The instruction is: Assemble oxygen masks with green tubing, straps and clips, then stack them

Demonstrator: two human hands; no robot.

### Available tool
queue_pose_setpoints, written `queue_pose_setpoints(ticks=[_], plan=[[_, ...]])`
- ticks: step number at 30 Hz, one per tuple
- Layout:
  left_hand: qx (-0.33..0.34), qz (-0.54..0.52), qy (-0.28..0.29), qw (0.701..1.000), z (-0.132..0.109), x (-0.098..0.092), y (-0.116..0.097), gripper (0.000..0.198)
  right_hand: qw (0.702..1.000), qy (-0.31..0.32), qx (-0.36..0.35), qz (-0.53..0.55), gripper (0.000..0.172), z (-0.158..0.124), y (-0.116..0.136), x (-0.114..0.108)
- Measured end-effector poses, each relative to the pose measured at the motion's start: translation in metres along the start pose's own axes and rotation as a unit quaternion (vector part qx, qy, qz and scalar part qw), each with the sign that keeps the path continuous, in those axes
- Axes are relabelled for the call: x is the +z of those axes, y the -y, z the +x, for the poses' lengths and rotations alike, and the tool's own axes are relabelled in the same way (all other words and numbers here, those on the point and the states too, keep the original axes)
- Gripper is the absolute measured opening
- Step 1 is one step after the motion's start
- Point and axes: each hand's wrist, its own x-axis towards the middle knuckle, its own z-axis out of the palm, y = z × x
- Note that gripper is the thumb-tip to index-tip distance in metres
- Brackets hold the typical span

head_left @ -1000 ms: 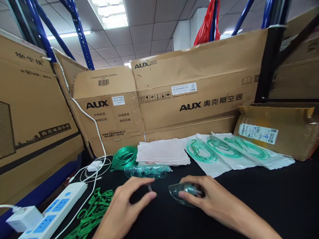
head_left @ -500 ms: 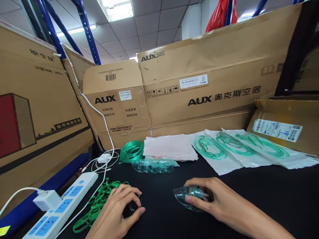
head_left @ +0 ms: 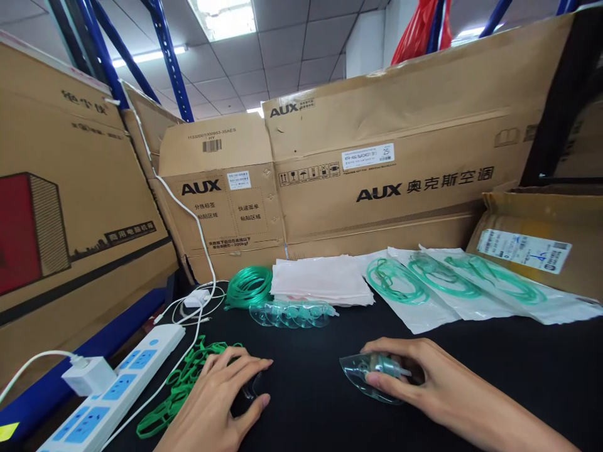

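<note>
My right hand [head_left: 402, 370] grips a clear oxygen mask [head_left: 353, 373] by its green-tinted connector, thumb on the near side, over the black table. My left hand [head_left: 226, 392] is low over the table, fingers bent but thumb and fingertips apart. Under its palm a small clear curved edge [head_left: 254, 384] shows; most of that item is hidden. Green elastic straps [head_left: 172, 395] lie in a tangle just left of this hand. Farther back, several clear masks [head_left: 292, 314] lie nested in a row beside a coil of green tubing [head_left: 249, 285].
A stack of white bags [head_left: 320, 279] lies behind the masks. To its right are bags with green tubing [head_left: 396, 279] inside. A power strip [head_left: 117, 389] with a white plug and cables runs along the left. Cardboard boxes [head_left: 377, 220] wall off the back and left.
My right hand has shifted slightly right with the mask. The thumb and fingers of my left hand have spread a little wider. The view has moved slightly.
</note>
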Motion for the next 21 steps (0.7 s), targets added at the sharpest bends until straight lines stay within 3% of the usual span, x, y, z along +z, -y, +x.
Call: queue_pose_setpoints(ticks=[5,8,12,15,21], plan=[[0.003,0.006,0.005,1.000,-0.005,0.004,0.009,0.037,0.999,0.017,0.000,-0.034,0.042,-0.001,0.005,-0.009],[-0.011,-0.006,0.008,1.000,0.002,-0.003,0.000,0.035,0.999,0.010,-0.012,-0.051,0.041,0.006,0.004,-0.016],[-0.051,-0.060,0.015,0.997,0.038,-0.014,-0.028,0.027,0.996,-0.027,-0.053,-0.065,0.039,0.029,0.001,-0.022],[-0.042,-0.097,-0.008,0.994,0.076,-0.012,-0.040,0.025,0.991,-0.059,-0.086,-0.085,0.038,0.051,0.002,-0.023],[0.007,-0.129,-0.010,0.992,0.123,0.011,-0.027,0.026,0.981,-0.069,-0.151,-0.103,0.035,0.079,0.006,-0.015]])
